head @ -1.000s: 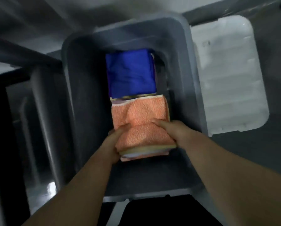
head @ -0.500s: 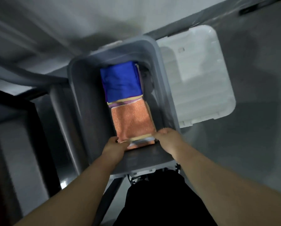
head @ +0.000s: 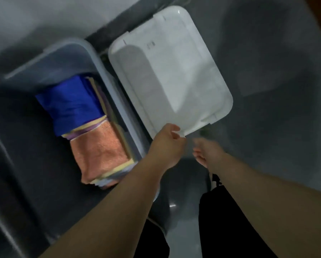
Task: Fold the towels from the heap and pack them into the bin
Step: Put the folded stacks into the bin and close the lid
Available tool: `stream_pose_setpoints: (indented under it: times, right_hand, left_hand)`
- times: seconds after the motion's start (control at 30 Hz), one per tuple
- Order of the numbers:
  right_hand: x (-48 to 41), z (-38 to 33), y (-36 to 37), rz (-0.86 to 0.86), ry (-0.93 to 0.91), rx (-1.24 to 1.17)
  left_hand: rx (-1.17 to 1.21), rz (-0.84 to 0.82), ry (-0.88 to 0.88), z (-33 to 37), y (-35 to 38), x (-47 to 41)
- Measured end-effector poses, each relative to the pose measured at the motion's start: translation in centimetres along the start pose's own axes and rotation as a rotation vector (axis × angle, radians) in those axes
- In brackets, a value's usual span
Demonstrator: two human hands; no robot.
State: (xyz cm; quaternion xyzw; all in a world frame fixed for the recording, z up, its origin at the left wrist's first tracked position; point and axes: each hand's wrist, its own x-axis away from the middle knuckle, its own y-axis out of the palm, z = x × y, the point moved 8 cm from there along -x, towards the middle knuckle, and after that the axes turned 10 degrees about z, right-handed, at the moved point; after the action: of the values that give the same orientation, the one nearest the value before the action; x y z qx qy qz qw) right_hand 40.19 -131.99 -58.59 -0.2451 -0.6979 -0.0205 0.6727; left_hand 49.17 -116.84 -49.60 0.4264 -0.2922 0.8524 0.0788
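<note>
So all you really get of the person is two bare forearms (head: 118, 202) ending in the left hand (head: 165, 144) and right hand (head: 206, 151), the right one smeared by blur. Below them black clothing (head: 230, 229) covers both legs, plain fabric, trousers or shorts, can't tell which

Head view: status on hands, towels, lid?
Left hand grips white lid at near corner; right hand free, blurred. Towels stacked in bin, orange and blue topmost. Bin mouth uncovered.

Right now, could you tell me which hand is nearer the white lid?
Left. The left hand grips the white lid by its corner; the right hand hovers apart, beside it.
</note>
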Motion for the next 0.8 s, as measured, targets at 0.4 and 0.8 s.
stream_pose_setpoints:
  times: [0.4,0.8]
  right_hand:
    - [-15.2,-2.6,0.8,0.182,-0.212,-0.037]
    - [15.8,-8.7,-8.3,0.133,-0.854,0.39]
  left_hand:
    - [-0.06,0.079,-0.167,-5.2,10.7,-7.7]
    - [0.307,0.017,0.002,17.6,-0.7,8.0]
